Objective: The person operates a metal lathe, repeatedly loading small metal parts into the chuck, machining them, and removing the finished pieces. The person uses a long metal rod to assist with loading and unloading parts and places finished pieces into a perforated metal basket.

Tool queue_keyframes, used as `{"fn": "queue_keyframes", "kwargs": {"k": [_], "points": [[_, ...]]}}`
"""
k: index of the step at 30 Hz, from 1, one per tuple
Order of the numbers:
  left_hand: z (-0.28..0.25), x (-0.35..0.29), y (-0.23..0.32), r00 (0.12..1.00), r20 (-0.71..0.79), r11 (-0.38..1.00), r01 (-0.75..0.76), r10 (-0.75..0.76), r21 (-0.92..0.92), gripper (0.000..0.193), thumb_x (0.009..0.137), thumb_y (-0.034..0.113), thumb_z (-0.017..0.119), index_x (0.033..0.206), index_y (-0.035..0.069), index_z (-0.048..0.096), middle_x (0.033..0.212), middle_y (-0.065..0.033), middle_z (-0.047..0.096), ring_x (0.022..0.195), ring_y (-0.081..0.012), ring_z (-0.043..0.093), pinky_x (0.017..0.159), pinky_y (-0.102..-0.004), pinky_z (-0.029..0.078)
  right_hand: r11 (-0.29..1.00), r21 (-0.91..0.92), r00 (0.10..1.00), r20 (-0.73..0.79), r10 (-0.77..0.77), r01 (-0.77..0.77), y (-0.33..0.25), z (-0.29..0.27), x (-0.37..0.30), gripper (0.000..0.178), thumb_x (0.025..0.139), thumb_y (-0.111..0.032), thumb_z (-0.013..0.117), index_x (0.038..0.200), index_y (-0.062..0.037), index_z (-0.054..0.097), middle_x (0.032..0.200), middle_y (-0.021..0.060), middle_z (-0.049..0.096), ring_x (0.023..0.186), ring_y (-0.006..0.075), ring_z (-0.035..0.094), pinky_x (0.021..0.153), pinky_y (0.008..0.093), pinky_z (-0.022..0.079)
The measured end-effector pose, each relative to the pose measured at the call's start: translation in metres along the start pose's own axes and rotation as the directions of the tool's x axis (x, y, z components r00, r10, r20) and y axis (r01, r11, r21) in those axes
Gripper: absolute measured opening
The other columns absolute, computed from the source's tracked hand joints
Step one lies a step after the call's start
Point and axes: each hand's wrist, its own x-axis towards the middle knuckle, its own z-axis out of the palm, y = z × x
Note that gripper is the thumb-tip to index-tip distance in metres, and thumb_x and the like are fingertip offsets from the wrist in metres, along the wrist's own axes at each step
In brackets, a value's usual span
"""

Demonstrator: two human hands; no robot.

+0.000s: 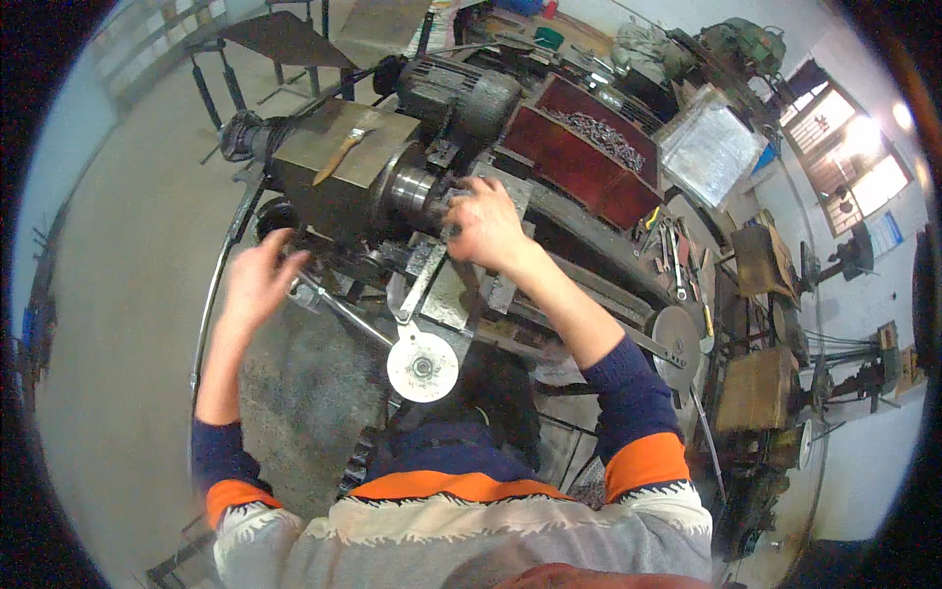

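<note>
A lathe headstock (319, 196) stands in front of me, with a shiny round spindle end (410, 188) on its right side. My right hand (483, 224) is at that spindle end, above the tool slide (444, 293). Its fingers are curled in, and what they hold is hidden. Left of the slide, my left hand (257, 283) is slightly blurred, thumb and fingers apart, with nothing seen in it. A dark round knob (278, 218) is just beyond its fingertips. Nearer my body, a pale round handwheel (423, 367) sits at the slide's front.
A paintbrush (341, 155) lies on the headstock top. Behind stand a ribbed motor (461, 93) and a dark red box (579, 162) of small metal parts. Wrenches (677, 260) lie to the right, beyond a grey handwheel (677, 339). More machines (760, 393) line the right wall.
</note>
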Motion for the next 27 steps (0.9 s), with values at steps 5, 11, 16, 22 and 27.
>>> {"fn": "queue_keyframes", "kwargs": {"k": [5, 11, 16, 22, 27], "points": [[-0.063, -0.068, -0.101, 0.964, -0.104, 0.875, 0.264, -0.243, 0.405, 0.036, 0.08, 0.029, 0.06, 0.107, 0.006, 0.056, 0.062, -0.0148, 0.059, 0.065, -0.0329, 0.06, 0.06, -0.0422, 0.047, 0.979, -0.172, 0.961, 0.232, 0.148, -0.109, -0.006, 0.021, 0.049, 0.026, 0.059, -0.024, 0.058, 0.08, -0.0145, 0.07, 0.095, 0.0108, 0.064, 0.116, 0.0289, 0.046, 0.103, 0.0493, 0.023], [-0.044, -0.148, -0.143, 0.867, 0.029, 0.851, 0.481, -0.497, 0.211, 0.033, 0.075, 0.033, 0.062, 0.092, 0.005, 0.057, 0.081, -0.0207, 0.06, 0.082, -0.036, 0.058, 0.07, -0.0449, 0.045, 0.991, -0.104, 0.97, 0.218, 0.108, -0.087, 0.001, 0.025, 0.056, 0.024, 0.064, -0.024, 0.058, 0.076, -0.0068, 0.068, 0.086, 0.0143, 0.064, 0.086, 0.028, 0.061, 0.09, 0.044, 0.039], [-0.029, -0.145, -0.155, 0.877, -0.019, 0.831, 0.463, -0.481, 0.309, 0.019, 0.07, 0.016, 0.056, 0.083, 0.002, 0.057, 0.076, -0.0202, 0.06, 0.075, -0.0372, 0.058, 0.067, -0.0463, 0.047, 0.974, 0.145, 0.954, 0.271, 0.13, -0.174, 0.011, 0.028, 0.061, 0.031, 0.054, -0.023, 0.063, 0.082, -0.0096, 0.07, 0.086, 0.0178, 0.063, 0.083, 0.0316, 0.06, 0.078, 0.0385, 0.047], [-0.054, -0.13, -0.187, 0.891, -0.015, 0.791, 0.41, -0.454, 0.454, 0.013, 0.067, 0.01, 0.054, 0.078, 0.005, 0.059, 0.068, -0.0177, 0.06, 0.068, -0.0345, 0.06, 0.063, -0.0443, 0.049, 0.989, 0.107, 0.976, 0.2, 0.081, -0.104, 0.022, 0.039, 0.059, 0.028, 0.056, -0.018, 0.063, 0.08, -0.0037, 0.067, 0.08, 0.0198, 0.063, 0.078, 0.0343, 0.06, 0.073, 0.0391, 0.048], [-0.096, -0.089, -0.331, 0.948, -0.129, 0.603, 0.287, -0.292, 0.744, 0.011, 0.067, 0.016, 0.059, 0.072, 0.007, 0.063, 0.07, -0.0136, 0.063, 0.07, -0.0298, 0.063, 0.063, -0.0409, 0.051, 0.986, 0.14, 0.988, 0.134, 0.072, -0.091, 0.003, 0.033, 0.07, 0.025, 0.058, -0.014, 0.058, 0.076, 0.0011, 0.066, 0.071, 0.0193, 0.062, 0.068, 0.0319, 0.061, 0.063, 0.0352, 0.047]]}}
